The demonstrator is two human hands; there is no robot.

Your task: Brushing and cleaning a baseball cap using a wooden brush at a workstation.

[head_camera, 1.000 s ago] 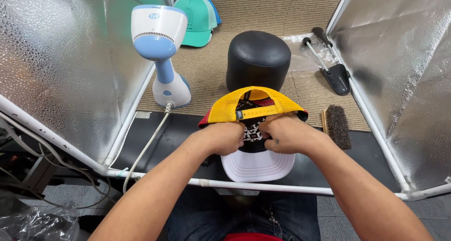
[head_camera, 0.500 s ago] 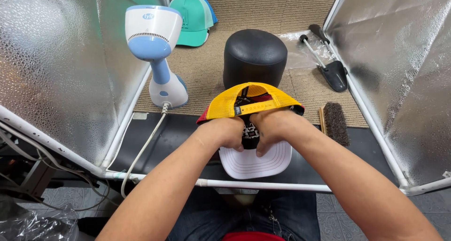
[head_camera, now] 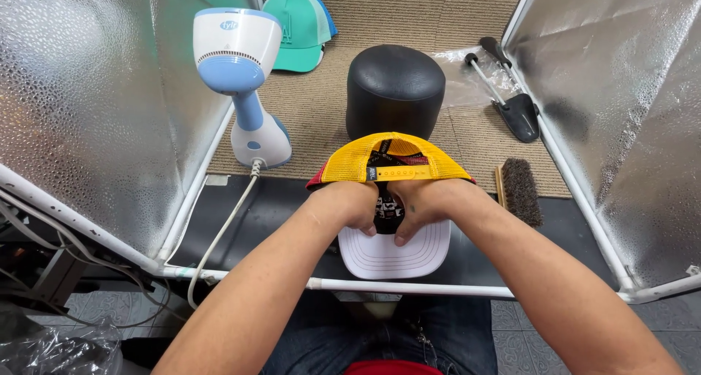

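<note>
Cap: a cap (head_camera: 394, 167) with a yellow mesh back, red sides and a white brim is sitting upside down at the centre of the view, brim pointing to 6 o'clock, toward the person.
Left hand: the left hand (head_camera: 349, 205) is pressing into the cap's opening from 9 o'clock, its grip clamped on the inner edge with the fingers curled inside.
Right hand: the right hand (head_camera: 426, 203) is doing the same from 3 o'clock, grip closed on the cap, thumb tucked into the crown; the two hands are touching at the knuckles.
Form: a black rounded form (head_camera: 395, 89) is standing just beyond the cap at 12 o'clock, on the woven mat (head_camera: 321, 119).
Steamer: a white and blue steamer (head_camera: 241, 83) is standing upright at 10 o'clock, its cord (head_camera: 223, 232) trailing down toward 7 o'clock.
Brush: a stiff brush (head_camera: 520, 190) is lying at 3 o'clock, near the right wrist.
Other things: a green cap (head_camera: 299, 26) is lying at 11 o'clock; a black shoe tree (head_camera: 511, 101) at 2 o'clock.
Risk: the hands are spreading the crown from inside, so too hard a pull is likely to strain the mesh or pop the yellow strap. An elbow swinging toward 10 o'clock could snag the cord and tip the steamer.
</note>
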